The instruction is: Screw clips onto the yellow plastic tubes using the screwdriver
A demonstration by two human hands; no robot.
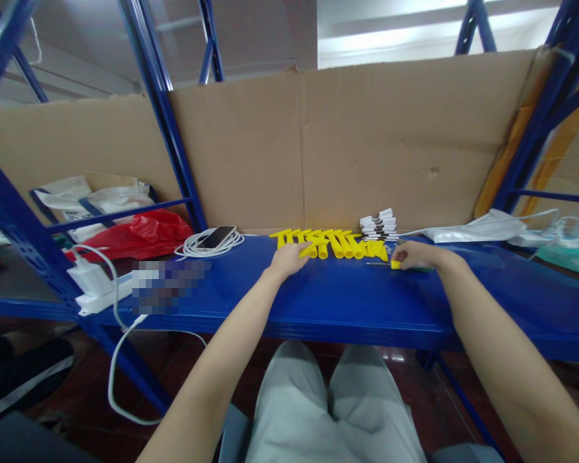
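On the blue shelf, my left hand (288, 259) is closed around a yellow plastic piece (307, 250), whose end sticks out past the fingers. Right beside it lies a row of yellow T-shaped tube pieces (340, 245), and smaller yellow parts (375, 249) lie at the row's right end. My right hand (417, 254) has its fingers closed on a screwdriver (394, 264); its thin shaft points left and a yellow part shows at the fingertips. The hand covers most of its handle. Behind the small parts stands a stack of white pieces with dark ends (379, 225).
A phone (217, 237) rests on a coiled white cable (188, 246). To the left are a red plastic bag (149, 231) and a power strip with a charger (96, 286). A cardboard panel (367, 141) backs the shelf. At right lies a white packet (473, 228).
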